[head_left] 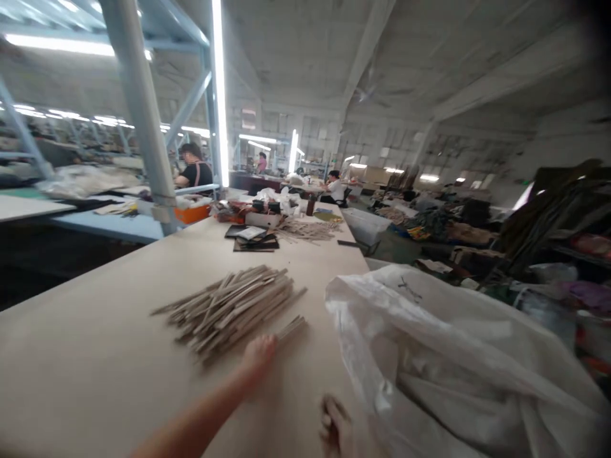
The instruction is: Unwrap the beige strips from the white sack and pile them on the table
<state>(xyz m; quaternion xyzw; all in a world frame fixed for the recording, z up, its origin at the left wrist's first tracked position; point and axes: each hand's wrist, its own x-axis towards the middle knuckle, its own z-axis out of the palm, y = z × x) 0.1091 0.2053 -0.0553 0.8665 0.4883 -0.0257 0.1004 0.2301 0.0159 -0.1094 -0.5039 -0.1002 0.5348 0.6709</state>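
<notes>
A pile of thin beige-grey strips (233, 305) lies loosely on the tabletop in front of me. My left hand (260, 353) is closed at the near right side of the pile, around a small bunch of strips (292, 327) whose ends stick out to the right. Lower down, close to the table's right side, my right hand (338, 423) has its fingers curled. It is blurred, and what lies in it cannot be made out. Just right of that hand spreads a large whitish translucent plastic bag (429, 331), rumpled, with pale material inside.
Farther along the table (119, 286) are dark flat pieces (252, 238), more strips (310, 230) and assorted small goods. A blue-grey metal post (143, 108) rises at the left edge. Beyond the right edge stand a clear plastic bin (366, 226) and heaped materials. Several people sit farther back.
</notes>
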